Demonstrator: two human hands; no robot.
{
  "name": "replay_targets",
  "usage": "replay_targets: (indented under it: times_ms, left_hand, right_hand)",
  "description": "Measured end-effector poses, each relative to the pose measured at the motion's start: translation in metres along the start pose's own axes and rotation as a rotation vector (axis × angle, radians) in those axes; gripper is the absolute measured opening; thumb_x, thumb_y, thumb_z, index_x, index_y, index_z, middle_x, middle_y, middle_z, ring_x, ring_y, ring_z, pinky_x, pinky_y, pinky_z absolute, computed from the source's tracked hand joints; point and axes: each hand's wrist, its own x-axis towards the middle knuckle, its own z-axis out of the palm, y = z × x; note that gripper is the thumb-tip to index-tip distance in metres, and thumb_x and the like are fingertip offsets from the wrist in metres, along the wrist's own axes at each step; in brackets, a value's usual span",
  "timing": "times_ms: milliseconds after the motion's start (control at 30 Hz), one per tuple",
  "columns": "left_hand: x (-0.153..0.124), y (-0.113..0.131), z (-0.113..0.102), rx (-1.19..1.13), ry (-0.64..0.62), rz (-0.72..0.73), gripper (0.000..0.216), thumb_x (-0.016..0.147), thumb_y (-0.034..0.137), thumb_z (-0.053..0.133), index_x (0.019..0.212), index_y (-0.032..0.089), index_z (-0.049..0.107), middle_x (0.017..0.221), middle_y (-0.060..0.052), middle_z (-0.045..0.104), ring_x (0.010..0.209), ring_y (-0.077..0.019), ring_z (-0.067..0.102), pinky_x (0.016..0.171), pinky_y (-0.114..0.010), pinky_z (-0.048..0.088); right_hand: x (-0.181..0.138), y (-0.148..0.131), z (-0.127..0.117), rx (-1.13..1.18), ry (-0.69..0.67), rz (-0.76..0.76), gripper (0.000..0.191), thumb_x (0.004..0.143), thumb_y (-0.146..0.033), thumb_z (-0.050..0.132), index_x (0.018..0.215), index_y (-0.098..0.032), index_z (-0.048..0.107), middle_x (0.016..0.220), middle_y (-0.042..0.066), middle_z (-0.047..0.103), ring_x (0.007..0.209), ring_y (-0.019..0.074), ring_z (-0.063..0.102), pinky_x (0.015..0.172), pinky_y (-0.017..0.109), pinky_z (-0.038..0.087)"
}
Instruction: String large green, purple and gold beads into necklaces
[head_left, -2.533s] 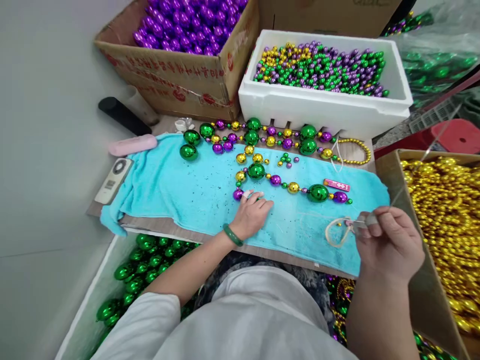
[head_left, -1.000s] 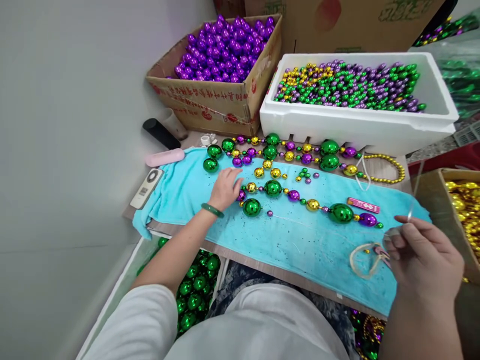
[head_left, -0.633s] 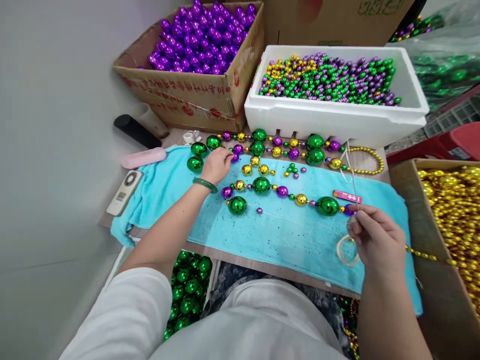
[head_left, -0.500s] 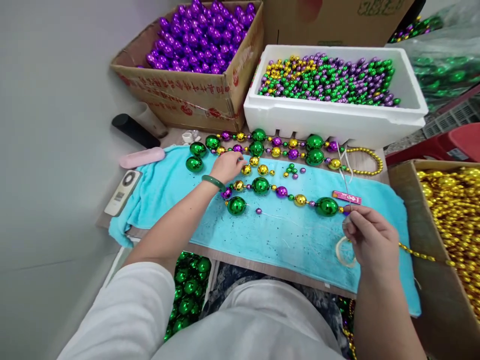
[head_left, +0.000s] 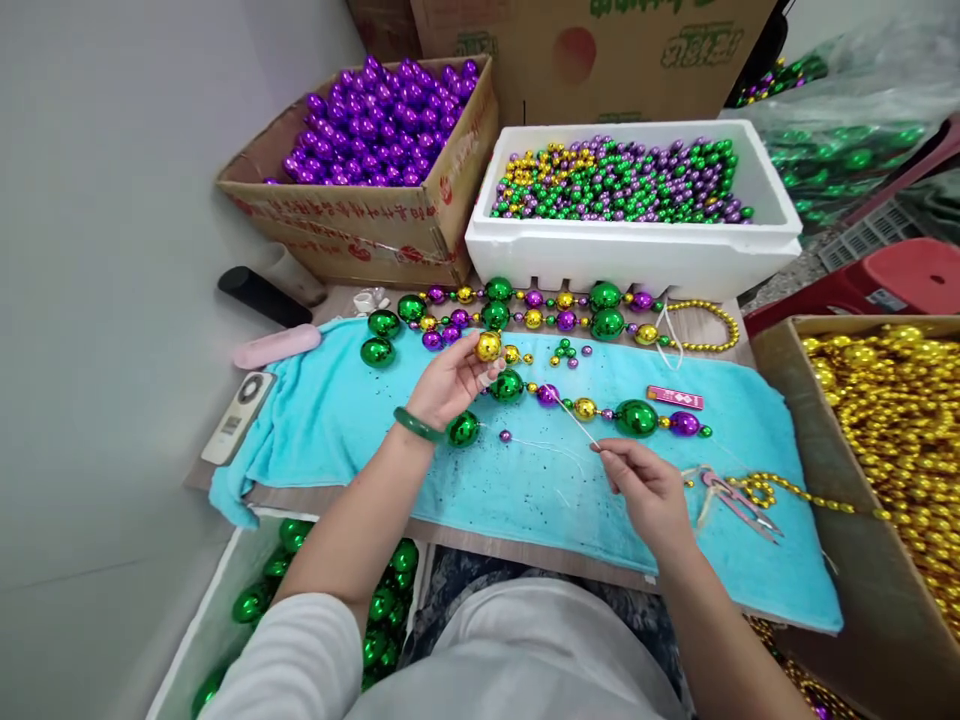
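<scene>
My left hand (head_left: 454, 383) grips a gold bead (head_left: 489, 346) between thumb and fingers, held above the towel. My right hand (head_left: 649, 490) pinches a thin white stick-like piece (head_left: 576, 417) that points up and left toward the left hand. A strand with a large green bead (head_left: 636, 418) and smaller purple and gold beads lies on the turquoise towel (head_left: 517, 500) between the hands. Loose small green beads (head_left: 564, 350) rest behind that strand. Beyond them runs a finished-looking double strand with a big green bead (head_left: 607, 324). Pink-handled snips (head_left: 739, 505) lie right of my right hand.
A cardboard box of purple beads (head_left: 330, 215) and a white foam box of small beads (head_left: 630, 245) stand at the back. On the right is a carton (head_left: 795, 450) of gold bead strings. A remote (head_left: 238, 418) and pink case (head_left: 276, 347) lie left.
My left hand has lifted a gold bead off the towel. My right hand has moved left, away from the strand's right end, with the white piece now angled toward the bead; the snips are uncovered.
</scene>
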Motion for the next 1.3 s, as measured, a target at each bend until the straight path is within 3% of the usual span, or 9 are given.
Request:
replay_targets:
  times_ms: [133,333,500,600,733,1033,1300]
  left_hand:
    - [-0.018,-0.004,0.011,-0.194,0.005,-0.060,0.022,0.090,0.031,0.059,0.086,0.010,0.065,0.083,-0.010,0.071,0.068,-0.0114,0.066,0.061,-0.020,0.055]
    - [-0.021,-0.007,0.014,-0.265,-0.015,-0.085,0.027,0.094,0.030,0.052,0.087,0.009,0.066,0.083,-0.010,0.071,0.067,-0.0100,0.065,0.058,-0.018,0.054]
    - [-0.022,-0.012,0.013,-0.225,-0.043,-0.056,0.025,0.092,0.032,0.056,0.087,0.010,0.066,0.085,-0.010,0.071,0.068,-0.0108,0.066,0.059,-0.019,0.054]
    - [-0.025,-0.019,0.014,-0.123,-0.066,0.045,0.022,0.083,0.030,0.069,0.093,0.011,0.067,0.083,-0.007,0.070,0.070,-0.0120,0.067,0.061,-0.021,0.054]
    - [-0.034,-0.029,0.021,-0.012,-0.123,0.127,0.034,0.072,0.027,0.078,0.102,0.015,0.067,0.086,-0.003,0.069,0.072,-0.0124,0.067,0.063,-0.023,0.054]
    - [-0.040,-0.032,0.025,-0.035,-0.158,0.142,0.036,0.073,0.031,0.078,0.104,0.018,0.066,0.096,-0.004,0.069,0.076,-0.0130,0.067,0.067,-0.025,0.053]
    - [-0.039,-0.036,0.024,-0.032,-0.215,0.115,0.032,0.079,0.030,0.073,0.108,0.019,0.065,0.107,-0.007,0.070,0.081,-0.0142,0.067,0.072,-0.028,0.053]
  right_hand:
    - [-0.003,-0.001,0.009,-0.035,-0.033,-0.008,0.024,0.080,-0.039,0.062,0.082,-0.017,0.072,0.051,-0.003,0.046,0.046,0.0100,0.040,0.044,0.024,0.031]
    - [-0.002,0.001,0.009,-0.034,-0.055,-0.003,0.026,0.080,-0.040,0.062,0.082,-0.016,0.072,0.052,-0.002,0.048,0.047,0.0097,0.039,0.044,0.024,0.031]
    - [-0.002,0.002,0.009,-0.027,-0.060,0.010,0.027,0.080,-0.041,0.062,0.083,-0.015,0.072,0.050,-0.003,0.043,0.046,0.0088,0.034,0.043,0.023,0.027]
    - [-0.001,0.003,0.009,-0.048,-0.067,0.010,0.028,0.081,-0.041,0.061,0.083,-0.016,0.071,0.051,-0.003,0.043,0.046,0.0088,0.034,0.043,0.023,0.026]
    - [0.002,0.007,0.010,-0.051,-0.091,0.025,0.028,0.082,-0.043,0.059,0.082,-0.016,0.069,0.053,-0.003,0.044,0.047,0.0102,0.039,0.044,0.024,0.031]
    - [0.006,0.009,0.009,-0.025,-0.090,0.023,0.026,0.081,-0.042,0.060,0.078,-0.017,0.067,0.054,-0.002,0.046,0.049,0.0109,0.042,0.046,0.024,0.035]
    - [0.010,0.009,0.008,0.037,-0.086,0.088,0.028,0.077,-0.045,0.063,0.075,-0.017,0.066,0.050,-0.003,0.044,0.046,0.0101,0.038,0.043,0.023,0.030]
